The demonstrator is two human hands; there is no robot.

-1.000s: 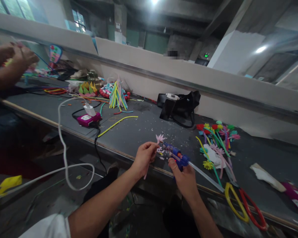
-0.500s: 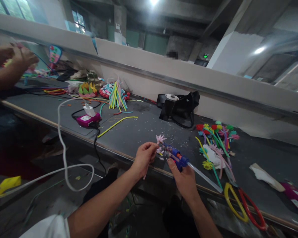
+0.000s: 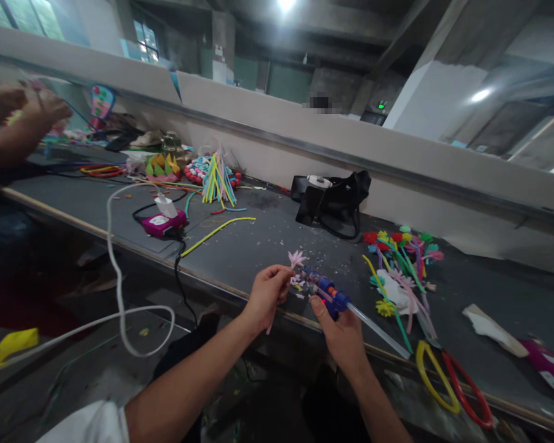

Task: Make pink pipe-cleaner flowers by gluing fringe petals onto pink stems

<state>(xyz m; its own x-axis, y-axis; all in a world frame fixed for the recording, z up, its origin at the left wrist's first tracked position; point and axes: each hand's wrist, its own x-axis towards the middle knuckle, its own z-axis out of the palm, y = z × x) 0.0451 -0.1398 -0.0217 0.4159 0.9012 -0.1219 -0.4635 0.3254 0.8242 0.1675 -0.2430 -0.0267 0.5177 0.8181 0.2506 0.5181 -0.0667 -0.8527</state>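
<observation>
My left hand [image 3: 268,294] is closed in a pinch on a pale pink flower [image 3: 296,258], whose petals stick up past the fingertips and whose stem end shows below the hand. In my right hand [image 3: 342,332] is a blue hot glue gun [image 3: 327,289], with a small red light lit on it. A clear glue stick [image 3: 378,331] juts from its back end. The gun's nozzle lies close beside the flower; whether they touch I cannot tell. Pink and yellow scraps [image 3: 297,280] lie on the table under the nozzle.
Colourful finished-looking flowers [image 3: 404,258] lie to the right, near scissors [image 3: 455,381] with yellow and red handles. A black bag [image 3: 335,200] rests against the partition. At left are a purple power strip [image 3: 164,223], a white cable [image 3: 115,258] and bundled stems [image 3: 219,178]. A co-worker's hands [image 3: 37,107] are far left.
Almost nothing differs. The flower and the glue gun have shifted very slightly to the left; both hands keep their hold.
</observation>
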